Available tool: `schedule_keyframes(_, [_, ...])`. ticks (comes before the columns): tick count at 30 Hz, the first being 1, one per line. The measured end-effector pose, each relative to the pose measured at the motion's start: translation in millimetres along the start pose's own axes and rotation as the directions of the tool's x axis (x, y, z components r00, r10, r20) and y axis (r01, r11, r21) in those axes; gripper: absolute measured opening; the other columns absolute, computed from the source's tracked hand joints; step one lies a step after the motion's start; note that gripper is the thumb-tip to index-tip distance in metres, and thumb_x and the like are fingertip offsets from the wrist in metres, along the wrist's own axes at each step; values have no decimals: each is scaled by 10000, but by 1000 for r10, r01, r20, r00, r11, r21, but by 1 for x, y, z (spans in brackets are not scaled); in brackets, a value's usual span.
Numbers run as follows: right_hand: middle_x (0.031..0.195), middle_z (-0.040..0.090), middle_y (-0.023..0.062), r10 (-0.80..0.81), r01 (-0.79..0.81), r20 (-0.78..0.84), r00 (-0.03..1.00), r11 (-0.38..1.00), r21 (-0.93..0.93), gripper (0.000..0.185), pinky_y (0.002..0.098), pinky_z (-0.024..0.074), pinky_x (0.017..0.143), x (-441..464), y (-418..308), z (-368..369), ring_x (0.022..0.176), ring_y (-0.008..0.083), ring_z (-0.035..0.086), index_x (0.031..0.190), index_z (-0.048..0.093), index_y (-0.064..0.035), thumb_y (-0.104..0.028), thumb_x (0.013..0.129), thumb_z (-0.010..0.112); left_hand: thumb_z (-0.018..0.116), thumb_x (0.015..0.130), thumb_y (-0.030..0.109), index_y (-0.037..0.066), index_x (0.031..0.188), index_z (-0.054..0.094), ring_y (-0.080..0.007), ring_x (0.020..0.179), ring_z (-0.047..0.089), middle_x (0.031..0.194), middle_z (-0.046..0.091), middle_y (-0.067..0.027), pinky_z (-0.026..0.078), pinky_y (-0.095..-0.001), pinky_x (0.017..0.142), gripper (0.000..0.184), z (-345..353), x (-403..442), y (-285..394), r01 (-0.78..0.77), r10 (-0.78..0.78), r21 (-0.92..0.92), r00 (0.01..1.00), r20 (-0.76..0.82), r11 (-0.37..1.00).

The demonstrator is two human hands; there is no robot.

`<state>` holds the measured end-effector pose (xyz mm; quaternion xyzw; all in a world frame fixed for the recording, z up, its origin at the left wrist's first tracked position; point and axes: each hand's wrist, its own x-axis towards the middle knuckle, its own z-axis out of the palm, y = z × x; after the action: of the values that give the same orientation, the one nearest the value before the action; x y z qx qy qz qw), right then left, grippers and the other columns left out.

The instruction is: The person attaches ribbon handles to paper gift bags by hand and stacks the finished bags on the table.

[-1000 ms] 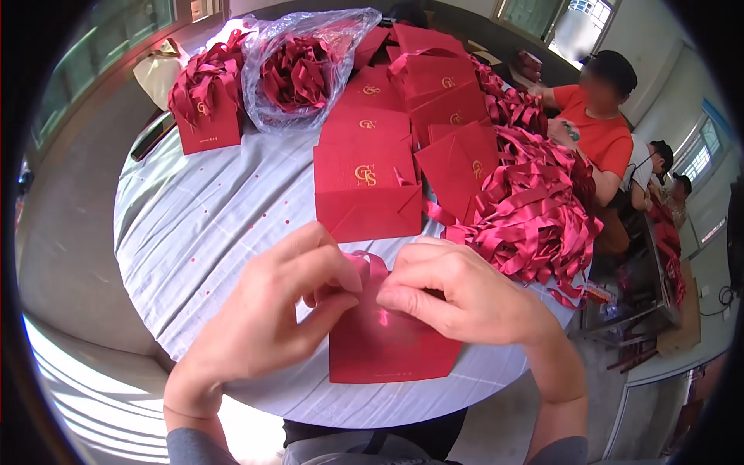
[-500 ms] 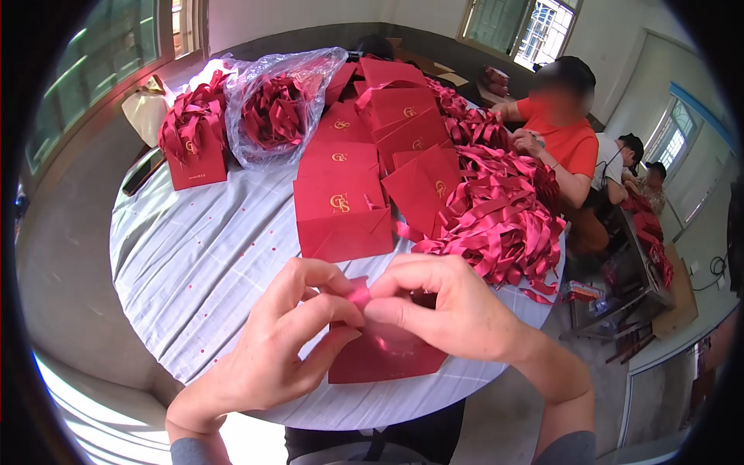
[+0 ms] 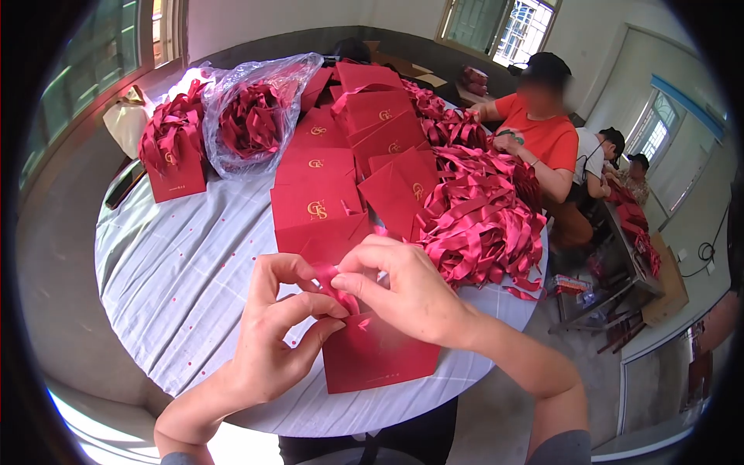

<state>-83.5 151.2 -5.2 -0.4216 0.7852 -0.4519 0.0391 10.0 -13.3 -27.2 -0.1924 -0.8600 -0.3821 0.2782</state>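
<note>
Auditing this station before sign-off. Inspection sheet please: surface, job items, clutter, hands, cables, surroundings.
Surface: round table under a wrinkled whitish cloth, small red specks scattered on it.
Job items: flat red paper bag near the table edge; glossy red ribbon at its top.
Clutter: stacked red paper bags with gold lettering; large heap of loose red satin ribbons; clear plastic bag holding more ribbons.
Hands: left hand and right hand both at the ribbon; exact grip unclear.
Cables: black looped cable on the right wall.
Surroundings: person in an orange-red shirt beside the heap; others farther right.
</note>
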Motion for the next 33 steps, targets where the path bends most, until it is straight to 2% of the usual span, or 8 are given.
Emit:
schedule_keyframes(4, [716, 561, 110, 23, -24, -5, 1000, 957, -288, 306, 332, 426, 540, 1, 0, -17, 616, 206, 557, 767, 628, 7, -281, 864, 593, 722, 641, -57, 58, 822, 651, -221, 910, 451, 977, 400, -105, 463, -275, 673, 226, 2, -1, 4, 87, -89, -52, 996, -24, 995])
schedule_keyframes(8, [601, 561, 184, 335, -209, 308, 890, 902, -378, 413, 432, 441, 571, 6, -19, -29, 617, 363, 570, 854, 683, -82, -433, 897, 471, 725, 643, -45, 62, 830, 652, -210, 859, 433, 940, 388, -94, 443, -269, 656, 228, 4, -3, 1, 75, -78, -91, 997, -29, 993])
schedule_keyframes(14, [618, 577, 174, 223, -136, 379, 898, 960, -243, 445, 396, 438, 584, 12, 8, -23, 617, 287, 596, 824, 670, -32, -424, 906, 477, 735, 633, -28, 74, 837, 652, -208, 822, 424, 891, 396, -80, 409, -290, 679, 243, 5, -2, 2, 75, -76, -53, 997, -20, 996])
schedule_keyframes(21, [647, 609, 73, 204, -293, 546, 813, 953, 81, 356, 298, 438, 605, 19, 18, -14, 636, 88, 534, 862, 659, 16, -320, 898, 546, 732, 635, -27, 71, 847, 645, -208, 813, 421, 881, 395, -77, 398, -291, 687, 249, 6, -3, 0, 60, -60, -47, 998, -11, 997])
schedule_keyframes(24, [692, 606, 9, 182, -299, 385, 905, 915, 271, 149, 223, 430, 601, 19, 9, -14, 672, 42, 524, 797, 647, 17, -128, 826, 634, 725, 641, -29, 68, 864, 641, -207, 805, 418, 874, 392, -76, 395, -297, 694, 257, 7, -3, 0, 44, -44, -39, 999, -3, 998])
schedule_keyframes(28, [835, 620, -1, 214, -299, 252, 944, 875, 380, 100, 201, 446, 723, 13, 17, -11, 799, 48, 559, 899, 621, -7, -97, 855, 618, 708, 665, -27, 73, 861, 639, -220, 840, 431, 882, 407, -83, 396, -298, 730, 230, 11, -5, -6, 88, -89, -67, 996, -12, 994])
schedule_keyframes(31, [868, 622, 4, 201, -262, 173, 964, 824, 502, 110, 209, 454, 738, 11, 19, -10, 814, 51, 565, 930, 612, -7, -97, 868, 603, 672, 724, -29, 46, 854, 606, -223, 888, 500, 983, 463, -119, 430, -291, 771, 164, 15, -4, -12, 87, -88, -154, 996, 4, 984])
schedule_keyframes(33, [880, 622, 6, 188, -228, 130, 974, 834, 502, 116, 210, 456, 745, 10, 23, -8, 824, 52, 567, 946, 608, -8, -96, 871, 599, 636, 781, -26, 7, 869, 556, -196, 919, 561, 1078, 502, -164, 462, -289, 805, 122, 23, -8, -17, 253, -234, -539, 967, 105, 803])
